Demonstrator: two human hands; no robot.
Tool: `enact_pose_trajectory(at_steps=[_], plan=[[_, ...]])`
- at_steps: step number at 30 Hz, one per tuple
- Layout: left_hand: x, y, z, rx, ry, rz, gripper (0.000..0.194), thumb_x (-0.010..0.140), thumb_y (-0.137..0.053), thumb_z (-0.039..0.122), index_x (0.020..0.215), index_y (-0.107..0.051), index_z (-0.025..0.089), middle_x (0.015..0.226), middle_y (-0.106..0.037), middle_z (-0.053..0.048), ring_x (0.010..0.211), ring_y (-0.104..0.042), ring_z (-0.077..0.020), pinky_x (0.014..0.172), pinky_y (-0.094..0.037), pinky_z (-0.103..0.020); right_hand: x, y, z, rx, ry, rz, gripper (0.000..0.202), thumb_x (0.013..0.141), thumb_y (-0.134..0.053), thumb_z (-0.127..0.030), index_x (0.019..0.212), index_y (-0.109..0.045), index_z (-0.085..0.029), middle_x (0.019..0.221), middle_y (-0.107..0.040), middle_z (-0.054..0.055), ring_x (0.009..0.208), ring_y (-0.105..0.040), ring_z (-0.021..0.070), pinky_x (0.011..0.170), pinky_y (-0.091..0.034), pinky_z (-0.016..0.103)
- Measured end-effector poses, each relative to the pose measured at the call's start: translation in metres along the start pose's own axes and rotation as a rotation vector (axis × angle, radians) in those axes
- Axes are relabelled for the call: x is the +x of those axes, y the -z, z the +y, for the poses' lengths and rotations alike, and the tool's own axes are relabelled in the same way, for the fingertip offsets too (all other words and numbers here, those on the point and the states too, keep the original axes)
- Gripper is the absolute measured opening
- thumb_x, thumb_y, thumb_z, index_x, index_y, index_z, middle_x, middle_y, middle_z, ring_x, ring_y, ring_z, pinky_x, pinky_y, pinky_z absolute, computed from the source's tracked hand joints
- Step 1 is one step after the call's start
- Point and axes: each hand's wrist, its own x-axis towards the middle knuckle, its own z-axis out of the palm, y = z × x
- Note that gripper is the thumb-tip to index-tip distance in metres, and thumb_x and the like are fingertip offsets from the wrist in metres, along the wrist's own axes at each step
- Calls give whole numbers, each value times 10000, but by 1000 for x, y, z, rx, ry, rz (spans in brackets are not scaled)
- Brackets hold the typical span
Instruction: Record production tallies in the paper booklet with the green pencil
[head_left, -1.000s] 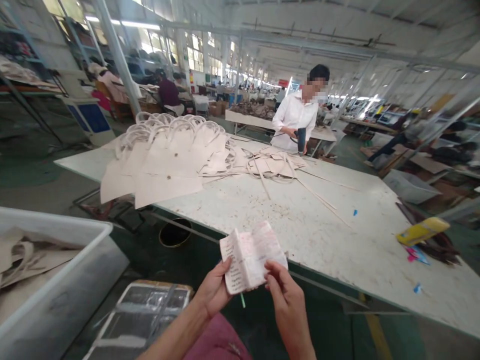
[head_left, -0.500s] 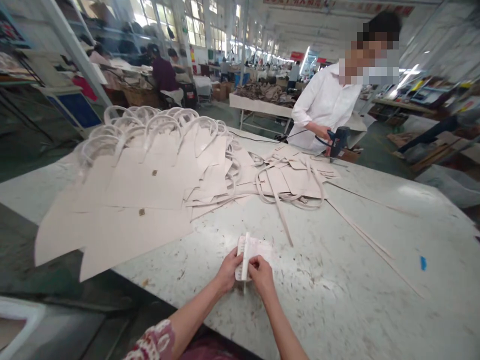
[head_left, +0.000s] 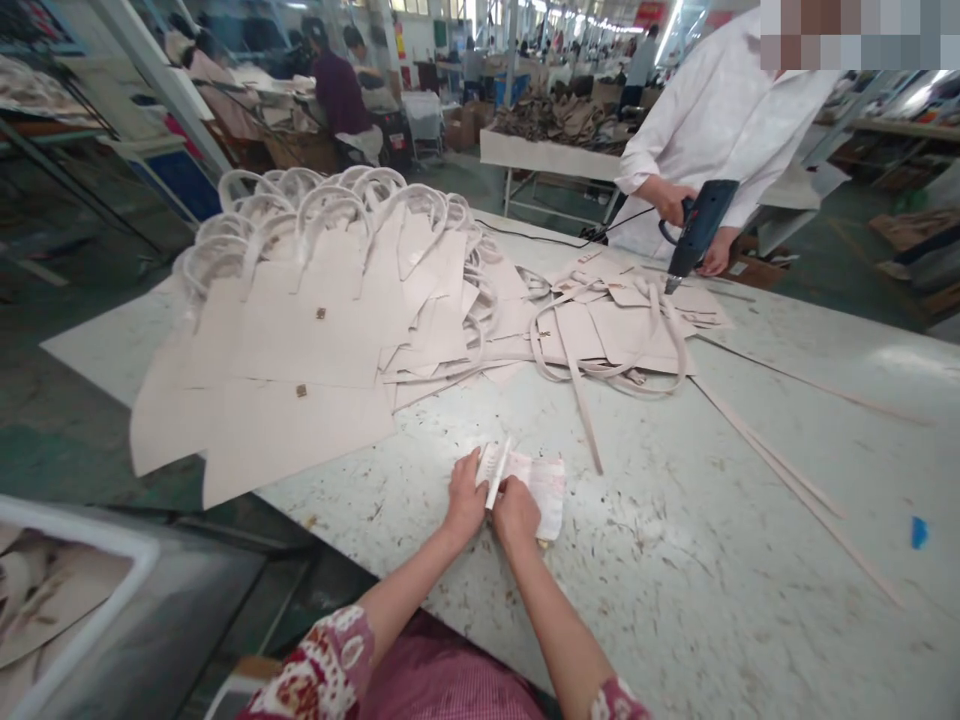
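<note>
A small paper notebook [head_left: 551, 492] with pale pink print lies open over the white table in front of me, a leaf standing up near its middle. My left hand [head_left: 465, 498] grips its left edge, with the thumb on the page. My right hand [head_left: 517, 516] is closed at the raised leaf, its curled fingers covering part of the pages. Handwriting or print shows on the left page, too small to read.
Beige bag panels with looped handles [head_left: 300, 330] are heaped on the table [head_left: 675, 560] at left. More panels and straps [head_left: 607, 335] lie ahead. Across the table a person in a white shirt holds a heat gun [head_left: 701, 230]. A blue scrap [head_left: 919, 532] lies at right; a bin [head_left: 150, 590] stands lower left.
The notebook is opened wider, its right pages now spread out and tilted. My right hand has curled more tightly. The co-worker's heat gun now points down at the panels. My view has shifted.
</note>
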Motion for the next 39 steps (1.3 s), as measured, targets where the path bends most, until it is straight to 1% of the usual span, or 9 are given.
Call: enact_pose_trajectory(at_steps=[6,11,15,20,24,26,28,32,39], plan=[[-13,7,24,291,-277,-122,579,730,-511,187,1297,-397,222,1378,-305,-84,1253,-296,-243,1077,-237,-431,-1,-1,3,-57,38,6,167,846,-406,-251,859,-560,-188,863,-639,75,807,-610,226,635,-377,291],[1,18,13,324,-162,-170,679,660,-333,7,1316,-373,175,1297,-359,-97,1172,-406,-184,1042,-325,-349,6,-5,4,-55,9,8,127,772,-485,-253,804,-562,-158,850,-636,123,821,-599,272,631,-363,310],[13,40,2,342,-164,-185,684,652,-325,-3,1306,-393,184,1225,-417,-71,1171,-403,-164,1059,-299,-320,9,-6,7,31,15,22,123,755,-453,-248,750,-552,-176,784,-641,105,774,-592,258,610,-340,301],[12,59,-4,419,-117,-210,584,674,-362,28,1223,-498,172,970,-508,-58,960,-522,-156,906,-435,-279,5,-8,16,245,42,60,132,729,-431,-274,665,-513,-193,643,-611,42,660,-568,207,588,-340,275],[8,66,-5,486,-94,-191,585,701,-371,20,1244,-461,216,1181,-470,-93,1035,-511,-178,930,-414,-340,5,-11,22,440,50,111,128,675,-468,-290,622,-522,-187,599,-592,22,622,-549,196,580,-350,270],[9,71,-2,583,-191,-233,585,732,-373,22,1254,-438,279,1396,-306,-89,1233,-360,-250,1024,-283,-483,7,-13,22,547,37,126,110,628,-509,-278,664,-543,-180,539,-562,-7,557,-524,180,538,-342,258],[14,78,1,708,-441,-426,567,749,-391,37,1237,-437,321,1462,-224,-45,1338,-166,-282,1049,-126,-585,10,-16,22,673,26,122,203,603,-535,-276,770,-575,-168,475,-504,-49,468,-469,150,476,-322,238],[28,95,7,829,-807,-808,501,714,-480,87,1182,-474,265,1349,-426,-62,1316,-234,-274,1043,-128,-604,14,-20,28,958,-14,110,442,615,-567,-344,1008,-592,-143,510,-496,-68,386,-379,94,385,-304,207],[30,97,-4,879,-939,-763,539,683,-624,278,1200,-484,215,1135,-532,-120,1238,-324,-323,1047,-66,-610,10,-16,50,1392,-95,237,460,608,-616,-337,1036,-586,-173,866,-625,16,709,-603,136,521,-494,216]])
